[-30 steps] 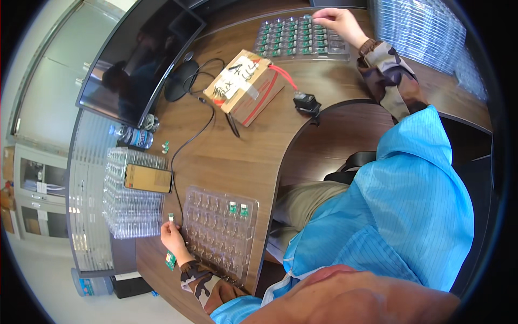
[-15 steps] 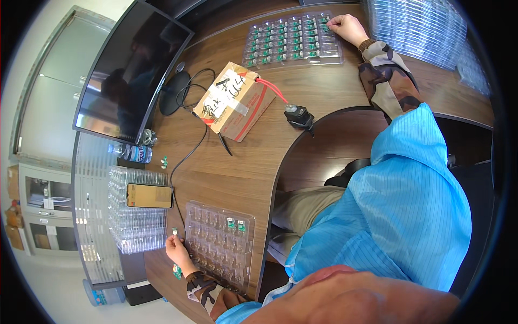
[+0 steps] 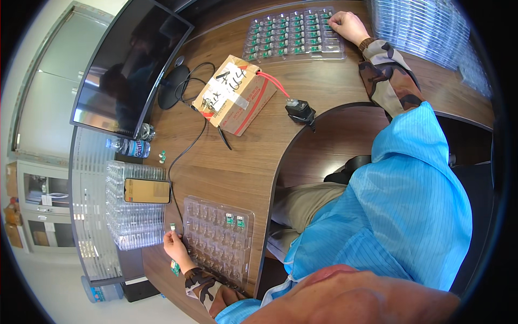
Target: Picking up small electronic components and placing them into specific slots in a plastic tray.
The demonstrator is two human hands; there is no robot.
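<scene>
My left hand [image 3: 176, 249] is closed in a pinch on a small green-and-white circuit board [image 3: 172, 227], beside a clear plastic tray [image 3: 216, 244]. Two green boards [image 3: 234, 221] sit in one corner of that tray, and its other pockets look bare. Another green board [image 3: 175, 267] lies on the desk by my left wrist. Over at the far right, my right hand [image 3: 349, 28] has its fingers pressed together at the corner of a second clear tray [image 3: 329, 54] holding rows of green boards [image 3: 282, 38]. A bit of green shows at those fingertips, partly hidden by them.
A taped cardboard box [image 3: 232, 100] with red cords and a black plug [image 3: 300, 112] stands mid-desk. Stacked clear trays [image 3: 132, 221] carry a phone [image 3: 147, 191] at left; more stacked trays [image 3: 421, 32] stand far right. A monitor [image 3: 129, 67], bottles [image 3: 132, 147] and a black cable line the back.
The whole view has shifted slightly, so the desk items appear a little higher. My right hand has moved slightly relative to the far tray; my left still pinches the board.
</scene>
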